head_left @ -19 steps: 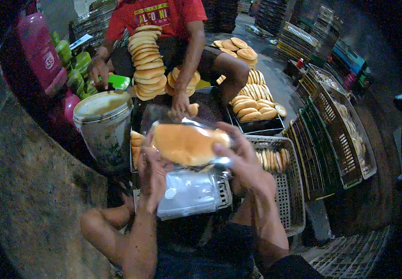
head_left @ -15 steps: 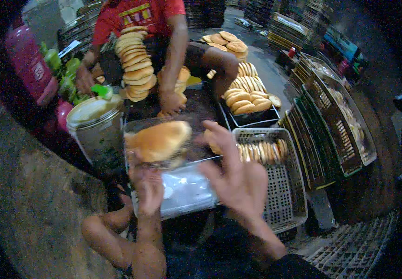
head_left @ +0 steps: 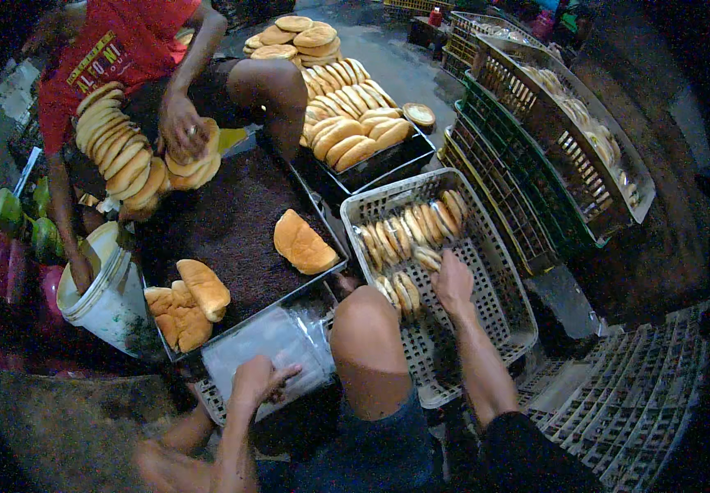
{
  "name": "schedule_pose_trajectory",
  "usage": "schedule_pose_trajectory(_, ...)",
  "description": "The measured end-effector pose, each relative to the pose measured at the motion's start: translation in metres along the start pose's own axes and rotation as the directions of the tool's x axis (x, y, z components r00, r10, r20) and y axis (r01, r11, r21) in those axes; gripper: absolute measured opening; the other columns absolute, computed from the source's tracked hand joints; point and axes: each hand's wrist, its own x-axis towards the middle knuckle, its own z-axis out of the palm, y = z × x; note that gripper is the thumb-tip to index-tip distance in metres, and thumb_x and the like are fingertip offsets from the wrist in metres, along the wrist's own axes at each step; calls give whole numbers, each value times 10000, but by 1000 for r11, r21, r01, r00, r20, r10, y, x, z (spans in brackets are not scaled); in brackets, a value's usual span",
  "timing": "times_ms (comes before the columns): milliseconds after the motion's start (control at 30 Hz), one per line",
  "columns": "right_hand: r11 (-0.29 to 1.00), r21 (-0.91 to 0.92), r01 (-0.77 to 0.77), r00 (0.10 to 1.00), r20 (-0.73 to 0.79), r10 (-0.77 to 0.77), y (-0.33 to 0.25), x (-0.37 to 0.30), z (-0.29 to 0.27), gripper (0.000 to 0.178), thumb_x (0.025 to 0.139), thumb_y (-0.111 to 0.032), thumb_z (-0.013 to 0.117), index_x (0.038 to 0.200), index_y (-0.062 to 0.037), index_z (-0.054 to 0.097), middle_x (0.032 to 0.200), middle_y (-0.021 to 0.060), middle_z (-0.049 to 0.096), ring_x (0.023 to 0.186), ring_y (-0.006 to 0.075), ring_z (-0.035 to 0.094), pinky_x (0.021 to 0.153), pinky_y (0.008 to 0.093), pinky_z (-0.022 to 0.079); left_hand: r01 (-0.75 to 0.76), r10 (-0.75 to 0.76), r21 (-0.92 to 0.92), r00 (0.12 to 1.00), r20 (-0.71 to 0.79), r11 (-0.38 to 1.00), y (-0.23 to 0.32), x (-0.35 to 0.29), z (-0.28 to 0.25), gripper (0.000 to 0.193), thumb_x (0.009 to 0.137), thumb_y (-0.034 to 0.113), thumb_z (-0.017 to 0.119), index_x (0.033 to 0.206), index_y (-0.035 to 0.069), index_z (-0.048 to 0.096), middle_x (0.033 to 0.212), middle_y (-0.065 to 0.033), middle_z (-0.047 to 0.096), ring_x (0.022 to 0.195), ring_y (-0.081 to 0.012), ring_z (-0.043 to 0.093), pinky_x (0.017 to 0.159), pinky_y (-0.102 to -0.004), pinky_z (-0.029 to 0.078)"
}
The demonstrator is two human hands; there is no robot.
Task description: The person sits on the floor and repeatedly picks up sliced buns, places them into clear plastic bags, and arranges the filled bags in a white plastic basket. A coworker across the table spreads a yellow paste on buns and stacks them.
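My right hand (head_left: 453,283) reaches into a pale grey plastic crate (head_left: 499,324), its fingers closed on a flat round bun (head_left: 427,259) in what looks like clear wrap. A row of similar buns (head_left: 408,234) stands on edge just beyond it, and a few more (head_left: 397,292) stand nearer. On the near left, my left hand (head_left: 260,380) hovers over or rests on a stack of clear plastic bags (head_left: 277,341), index finger stretched out, holding nothing I can see. Loose golden bread lies on the dark tray (head_left: 227,209): one piece (head_left: 304,242) at right, a cluster (head_left: 184,312) at near left.
Across the tray, a person in a red shirt (head_left: 116,49) has one hand on stacked buns (head_left: 194,160) and the other in a white bucket (head_left: 96,275). More buns (head_left: 351,107) fill a tray beyond. Stacked crates (head_left: 527,148) stand at right; my bent knee (head_left: 371,345) rises beside the bags.
The view has swung right. My right hand has gone from above the tray into the crate with a bun. My left hand, earlier beside a blurred large bun, is lower, over the bags.
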Motion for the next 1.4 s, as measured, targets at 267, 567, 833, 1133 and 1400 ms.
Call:
schedule_pose_trajectory(267,483,834,267,895,-28,-446,-80,49,-28,618,954,-357,545,1392,20,325,1213,254,586,1149,317,562,997,380,419,-76,54,-304,995,-81,950,-28,-14,27,458,895,421,637,649,36,665,577,-91,650,511,-162,631,552,-325,494)
schedule_pose_trajectory(567,420,907,-19,783,275,-557,-226,-124,-131,126,892,-90,636,944,-5,559,836,98,654,806,210,684,726,314,529,-147,182,-974,967,-178,-174,-12,-34,60,576,871,593,580,976,36,680,848,-110,709,733,-236,684,699,-378,535)
schedule_pose_trajectory(833,101,881,-461,790,460,-406,-260,-139,-74,328,974,-354,549,815,-68,535,668,16,549,559,117,560,448,259,458,-757,-609,-652,498,-617,42,-63,-40,-19,351,879,339,693,828,-8,663,698,-49,643,643,-128,574,611,-289,454)
schedule_pose_trajectory(1133,724,96,683,715,-291,-635,-366,-85,58,432,806,-354,724,1016,12,627,914,173,649,868,379,633,845,458,497,-865,-947,-475,-1,-321,162,-182,-34,-9,615,934,560,510,1057,-38,578,969,-144,623,842,-189,616,615,-315,574)
schedule_pose_trajectory(1400,282,949,-144,792,281,-542,-241,-43,-141,526,824,-171,584,1291,57,505,1183,173,607,1074,241,606,967,338,464,-867,-612,-439,218,-760,236,-172,-6,-20,655,993,541,378,1274,-30,531,1249,-159,576,1025,-215,598,887,-345,506)
